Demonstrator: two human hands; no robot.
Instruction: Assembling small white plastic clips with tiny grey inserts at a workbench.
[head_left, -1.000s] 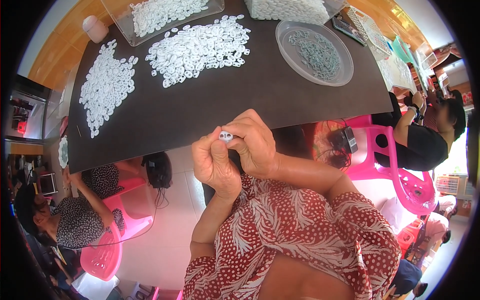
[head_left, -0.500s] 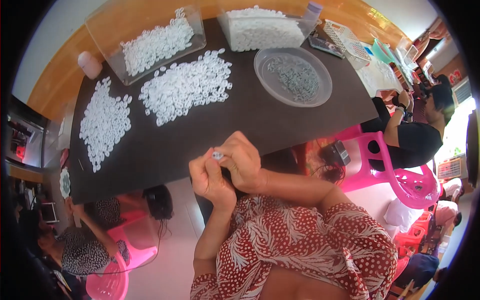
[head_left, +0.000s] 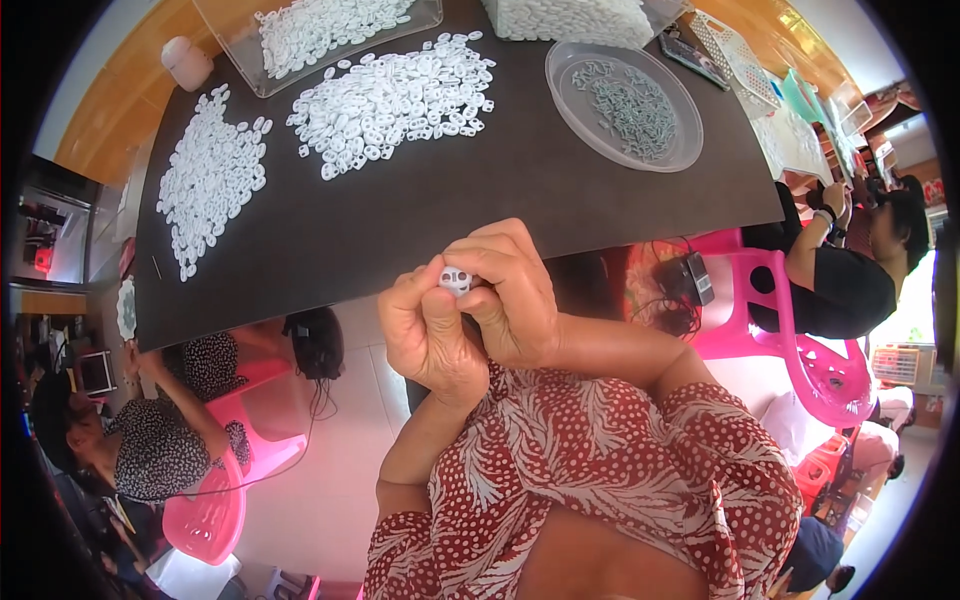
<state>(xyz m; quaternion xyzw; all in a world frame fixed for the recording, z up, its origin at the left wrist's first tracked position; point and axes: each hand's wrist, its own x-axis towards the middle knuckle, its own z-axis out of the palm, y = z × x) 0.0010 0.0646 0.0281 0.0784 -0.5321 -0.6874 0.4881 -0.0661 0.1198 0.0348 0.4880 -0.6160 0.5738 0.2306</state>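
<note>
My left hand [head_left: 430, 335] and my right hand [head_left: 515, 300] meet at the near edge of the dark table. Between their fingertips they pinch a small white plastic piece with dark holes [head_left: 456, 281]; the fingers cover its sides. Beyond them on the table lie a pile of small white oval pieces [head_left: 210, 175] at the left and a larger pile of white pieces with holes [head_left: 395, 105] in the middle. At the right stands a round clear dish [head_left: 563, 98] of small grey metal pins or screws [head_left: 635, 110], too small to tell which.
Two clear tubs of white pieces, a left tub [head_left: 232, 62] and a right tub [head_left: 570, 20], stand at the back. A phone [head_left: 693, 58] lies by a white basket [head_left: 735, 55]. Co-workers sit on pink chairs at the left [head_left: 225, 510] and right [head_left: 775, 310].
The view has tipped lower, so the table sits higher in the picture. My hands have turned the white piece, and its face with the holes now shows more plainly.
</note>
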